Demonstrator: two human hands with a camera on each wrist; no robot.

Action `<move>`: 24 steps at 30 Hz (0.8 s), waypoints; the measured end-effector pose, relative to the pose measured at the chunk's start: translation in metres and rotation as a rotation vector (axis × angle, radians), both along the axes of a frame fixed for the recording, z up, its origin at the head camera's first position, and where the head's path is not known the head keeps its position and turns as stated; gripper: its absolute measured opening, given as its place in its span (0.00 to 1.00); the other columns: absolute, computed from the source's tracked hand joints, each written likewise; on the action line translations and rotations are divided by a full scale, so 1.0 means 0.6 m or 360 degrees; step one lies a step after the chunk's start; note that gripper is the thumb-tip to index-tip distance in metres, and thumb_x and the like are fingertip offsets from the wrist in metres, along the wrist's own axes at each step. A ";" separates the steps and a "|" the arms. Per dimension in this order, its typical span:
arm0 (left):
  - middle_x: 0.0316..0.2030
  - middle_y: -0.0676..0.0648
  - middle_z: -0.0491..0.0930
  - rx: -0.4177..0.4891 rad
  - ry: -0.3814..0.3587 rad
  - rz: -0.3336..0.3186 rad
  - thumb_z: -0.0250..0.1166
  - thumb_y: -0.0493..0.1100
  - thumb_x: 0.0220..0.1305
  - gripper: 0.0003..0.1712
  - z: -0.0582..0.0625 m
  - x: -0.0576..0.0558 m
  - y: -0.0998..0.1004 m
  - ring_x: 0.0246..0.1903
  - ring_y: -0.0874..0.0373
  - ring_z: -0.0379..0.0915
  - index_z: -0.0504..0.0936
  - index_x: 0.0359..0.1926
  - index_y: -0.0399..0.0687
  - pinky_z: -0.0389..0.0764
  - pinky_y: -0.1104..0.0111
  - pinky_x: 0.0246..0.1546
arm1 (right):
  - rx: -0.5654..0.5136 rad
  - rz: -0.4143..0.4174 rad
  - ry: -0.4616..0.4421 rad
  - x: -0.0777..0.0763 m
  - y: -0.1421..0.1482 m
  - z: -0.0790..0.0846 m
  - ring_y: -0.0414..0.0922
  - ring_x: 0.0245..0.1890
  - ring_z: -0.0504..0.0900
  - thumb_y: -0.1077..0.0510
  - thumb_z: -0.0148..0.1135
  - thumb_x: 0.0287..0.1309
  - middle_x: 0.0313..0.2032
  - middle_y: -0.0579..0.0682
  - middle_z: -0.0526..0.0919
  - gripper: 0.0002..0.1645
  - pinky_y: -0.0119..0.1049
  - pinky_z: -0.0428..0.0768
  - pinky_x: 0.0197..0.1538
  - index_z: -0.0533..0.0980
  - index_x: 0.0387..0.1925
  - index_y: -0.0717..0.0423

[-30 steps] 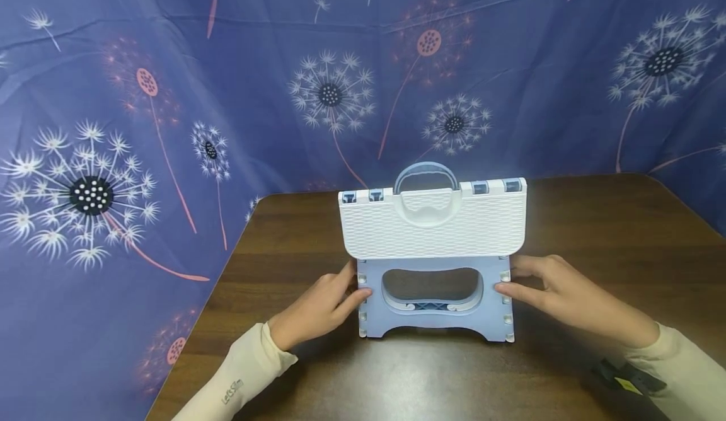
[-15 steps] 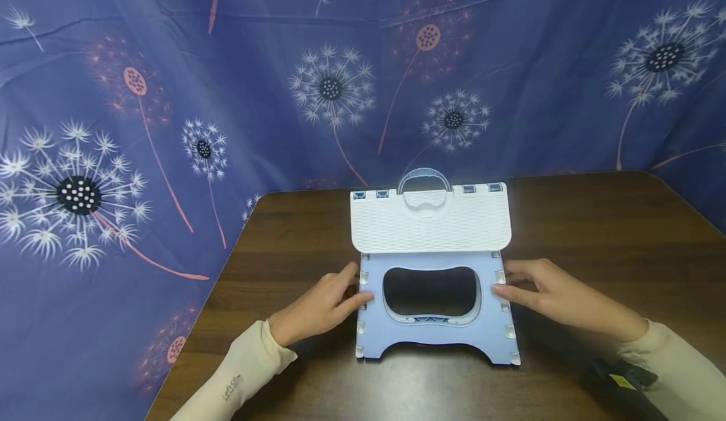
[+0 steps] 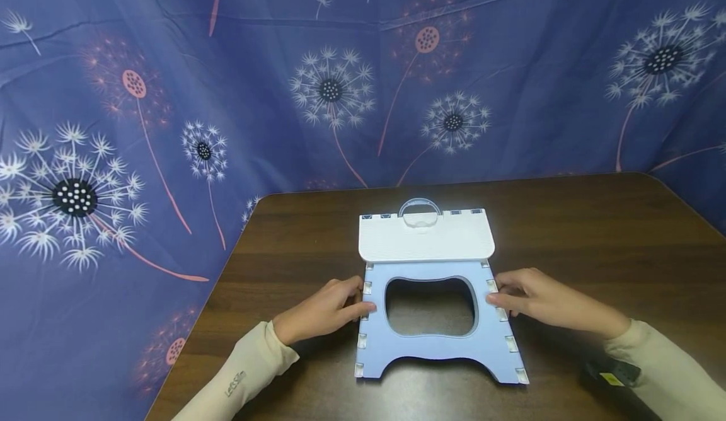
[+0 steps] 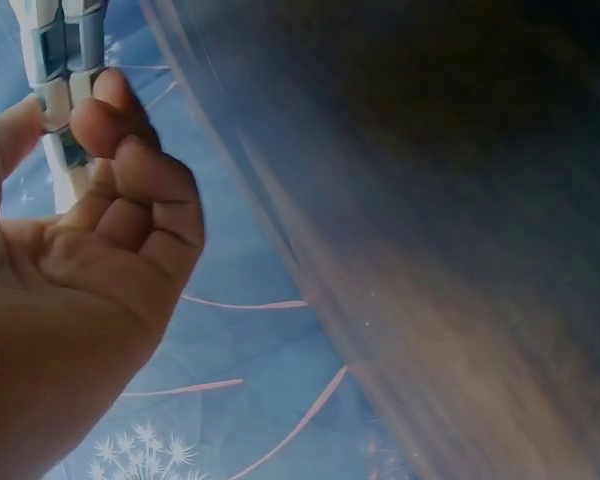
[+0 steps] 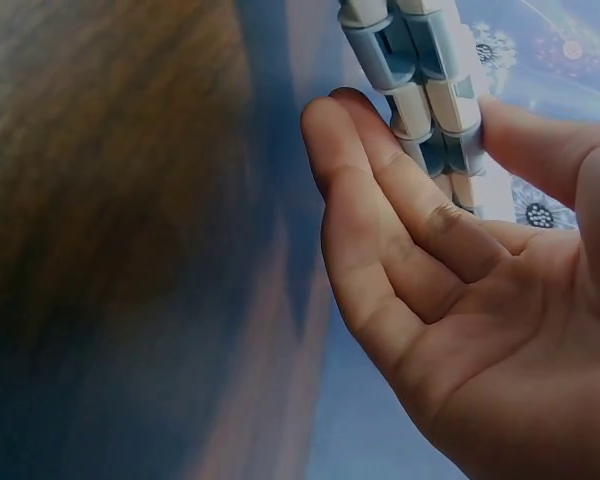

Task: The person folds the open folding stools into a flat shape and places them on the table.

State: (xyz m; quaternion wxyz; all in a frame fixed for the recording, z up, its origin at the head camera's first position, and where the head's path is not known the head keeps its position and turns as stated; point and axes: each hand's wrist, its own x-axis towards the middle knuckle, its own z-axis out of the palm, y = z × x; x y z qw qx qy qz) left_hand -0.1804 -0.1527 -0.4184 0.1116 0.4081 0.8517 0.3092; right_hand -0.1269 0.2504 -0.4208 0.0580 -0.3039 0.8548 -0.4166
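Note:
A folding step stool (image 3: 429,347) with a light blue leg panel and a white textured top (image 3: 426,242) stands at the middle of the table, leaning away from me. A light blue carrying handle (image 3: 419,201) sticks up from its upper edge. My left hand (image 3: 320,311) pinches the left edge, thumb in front and fingers behind. On the opposite edge, my right hand (image 3: 558,302) holds it likewise. Both wrist views show the hinged side edges (image 4: 68,48) between thumb and fingers, with the two leg layers lying close together. The stool's back is hidden.
The brown wooden table (image 3: 595,232) extends around the stool on all sides. Behind it and to the left hangs a blue cloth (image 3: 272,144) printed with dandelions. A small black device with a yellow label (image 3: 610,379) sits by the right sleeve.
The stool's top has sunk lower and farther back while its feet have slid toward me, so it leans back more. Both hands have moved slightly downward with it, the right one also leftward.

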 end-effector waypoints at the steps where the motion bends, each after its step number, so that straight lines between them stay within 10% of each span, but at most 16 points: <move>1: 0.20 0.60 0.68 -0.0026 -0.0014 0.0000 0.59 0.56 0.72 0.16 -0.001 0.000 0.000 0.18 0.70 0.61 0.72 0.33 0.52 0.65 0.76 0.20 | 0.0017 -0.0001 -0.0019 -0.001 0.000 -0.002 0.35 0.20 0.73 0.58 0.59 0.70 0.19 0.39 0.76 0.14 0.30 0.72 0.23 0.73 0.26 0.47; 13: 0.21 0.59 0.67 -0.0312 -0.0103 0.0026 0.51 0.61 0.76 0.20 -0.009 0.015 0.002 0.20 0.68 0.62 0.70 0.33 0.53 0.66 0.74 0.24 | 0.0022 0.0167 -0.0244 0.002 0.004 -0.026 0.38 0.18 0.78 0.58 0.56 0.72 0.19 0.41 0.79 0.15 0.32 0.76 0.22 0.74 0.26 0.51; 24: 0.21 0.59 0.62 -0.0289 -0.0025 0.0054 0.51 0.58 0.76 0.19 -0.007 0.014 0.009 0.19 0.68 0.57 0.70 0.33 0.52 0.60 0.75 0.21 | 0.0087 0.0000 -0.0175 0.006 0.000 -0.020 0.36 0.18 0.76 0.55 0.60 0.70 0.19 0.40 0.77 0.12 0.32 0.75 0.21 0.73 0.29 0.52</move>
